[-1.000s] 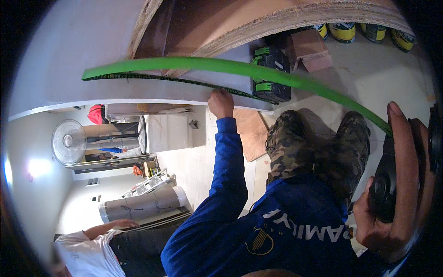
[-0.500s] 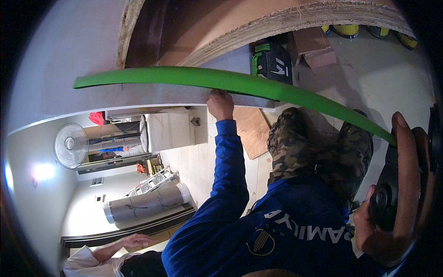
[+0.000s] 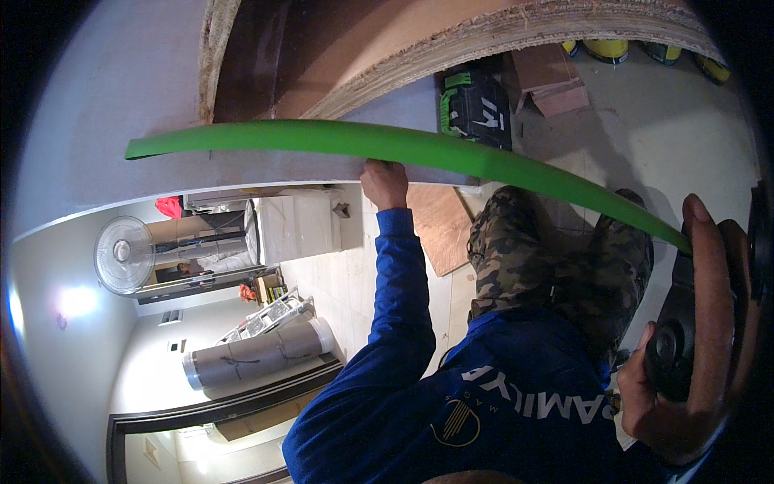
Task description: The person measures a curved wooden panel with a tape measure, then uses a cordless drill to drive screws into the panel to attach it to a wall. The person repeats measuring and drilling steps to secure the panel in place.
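A green tape measure blade [image 3: 339,139] stretches across the pale board [image 3: 113,185]. My left hand [image 3: 384,181] is closed at the blade's lower edge near the board's white edge; its fingertips are partly hidden under the blade. My right hand [image 3: 703,323] grips the black tape measure body [image 3: 671,351] at the right, its long fingers along the outside and thumb beside it.
Thick plywood edges [image 3: 484,36] border the top. Beyond are a black-and-green case [image 3: 472,109], wooden pieces [image 3: 544,73] and yellow tubs [image 3: 605,48]. A loose plywood sheet [image 3: 435,234] lies by my legs. Leftward are a fan [image 3: 122,254], a ladder [image 3: 262,315] and a roll [image 3: 262,355].
Since a second ago the blade's left end has shifted down and left, hiding its printed underside, and my right hand is slightly lower. The other person at lower left has left the view.
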`<state>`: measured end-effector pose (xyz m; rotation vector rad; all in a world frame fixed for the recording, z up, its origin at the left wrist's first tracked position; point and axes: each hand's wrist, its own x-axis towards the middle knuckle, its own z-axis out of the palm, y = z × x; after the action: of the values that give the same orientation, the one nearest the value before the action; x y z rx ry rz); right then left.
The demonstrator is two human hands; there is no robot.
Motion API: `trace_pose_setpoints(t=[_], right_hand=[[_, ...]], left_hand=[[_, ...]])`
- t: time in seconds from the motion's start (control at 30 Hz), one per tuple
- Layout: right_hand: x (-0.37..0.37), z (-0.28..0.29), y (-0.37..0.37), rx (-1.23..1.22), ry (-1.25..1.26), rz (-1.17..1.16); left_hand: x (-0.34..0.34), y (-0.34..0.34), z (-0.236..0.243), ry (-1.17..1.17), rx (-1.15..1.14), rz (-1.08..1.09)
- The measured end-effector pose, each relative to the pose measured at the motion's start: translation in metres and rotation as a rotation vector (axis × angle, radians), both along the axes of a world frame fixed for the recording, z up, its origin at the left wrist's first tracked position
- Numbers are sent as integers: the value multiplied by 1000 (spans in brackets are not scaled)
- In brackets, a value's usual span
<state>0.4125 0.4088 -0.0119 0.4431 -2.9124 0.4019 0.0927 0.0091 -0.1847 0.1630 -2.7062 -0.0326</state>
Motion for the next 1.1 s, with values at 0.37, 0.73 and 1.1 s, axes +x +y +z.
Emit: trace_pose_setpoints(t=[0.37,0.73,1.1], right_hand=[[0,-4,3,1,-14,14],[-4,-9,1,-2,-31,39],[-9,-11,2,13,-31,65]], left_hand=[[3,2,3,-7,-20,-23],[-12,-43,-34,188,-133,-252],[-4,-26,-13,62,-51,-269]])
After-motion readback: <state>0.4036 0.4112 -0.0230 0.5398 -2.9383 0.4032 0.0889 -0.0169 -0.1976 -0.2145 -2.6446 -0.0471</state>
